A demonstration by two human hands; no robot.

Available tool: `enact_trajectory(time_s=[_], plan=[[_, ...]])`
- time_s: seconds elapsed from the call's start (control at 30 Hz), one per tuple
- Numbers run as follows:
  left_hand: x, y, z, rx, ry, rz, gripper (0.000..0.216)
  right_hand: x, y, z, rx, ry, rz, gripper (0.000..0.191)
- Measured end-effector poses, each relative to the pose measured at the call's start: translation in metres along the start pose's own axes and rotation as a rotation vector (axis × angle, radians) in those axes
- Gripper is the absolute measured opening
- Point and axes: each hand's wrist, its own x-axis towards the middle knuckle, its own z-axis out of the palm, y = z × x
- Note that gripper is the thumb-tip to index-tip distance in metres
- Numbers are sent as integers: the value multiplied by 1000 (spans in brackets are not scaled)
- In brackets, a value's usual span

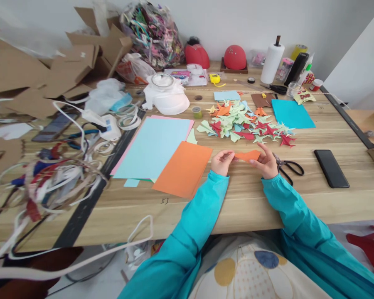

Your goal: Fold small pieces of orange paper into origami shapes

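Between my two hands, just above the wooden table, I hold a small folded piece of orange paper (247,156). My left hand (222,162) pinches its left end. At the other end, my right hand (266,162) grips it between thumb and fingers. Beyond my hands lies a heap of folded paper shapes (237,120) in pale green, red, orange and blue. A larger orange sheet (182,168) lies left of my left hand, partly over a stack of light blue sheets (152,141). Scissors with dark handles (289,167) rest beside my right hand.
A black phone (331,168) lies at the right, with a bright blue sheet (293,113) farther back. Tangled cords and ribbons (62,178) cover the left side, near cardboard boxes (50,70). A paper roll (272,63) stands at the back right.
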Motion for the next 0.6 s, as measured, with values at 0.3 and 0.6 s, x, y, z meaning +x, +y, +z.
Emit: enact_trajectory(time_s=[0.3, 0.6], plan=[[-7, 7, 5, 49, -128, -20, 35, 0, 5, 0, 0, -13, -82, 27], [-14, 18, 11, 154, -271, -26, 28, -2, 1, -1, -110, -70, -183, 11]])
